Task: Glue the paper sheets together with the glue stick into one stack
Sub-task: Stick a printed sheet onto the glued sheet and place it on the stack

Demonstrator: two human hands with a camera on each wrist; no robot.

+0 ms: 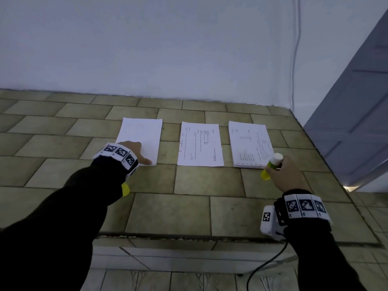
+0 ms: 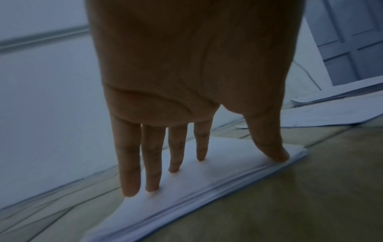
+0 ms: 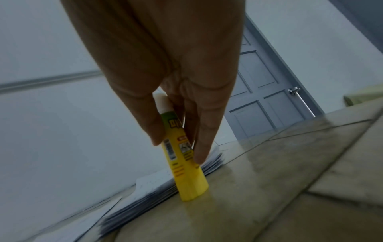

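Observation:
Three lots of paper lie in a row on the tiled counter (image 1: 189, 211): a blank white stack (image 1: 144, 131) on the left, a printed sheet (image 1: 200, 144) in the middle, and a thicker printed stack (image 1: 249, 141) on the right. My left hand (image 1: 138, 153) lies flat on the blank stack (image 2: 217, 173), with straight fingers (image 2: 153, 163) pressing it down. My right hand (image 1: 278, 168) pinches the yellow glue stick (image 1: 271, 165) upright. The glue stick's (image 3: 186, 163) white tip points up and its base stands on the counter at the near right corner of the printed stack (image 3: 149, 193).
A yellow cap (image 1: 125, 190) lies on the counter by my left wrist. The white wall (image 1: 168, 49) runs close behind the papers. The counter ends on the right near a grey door (image 1: 357, 101), and its front edge (image 1: 210, 238) is near me. A black cable (image 1: 264, 265) hangs below.

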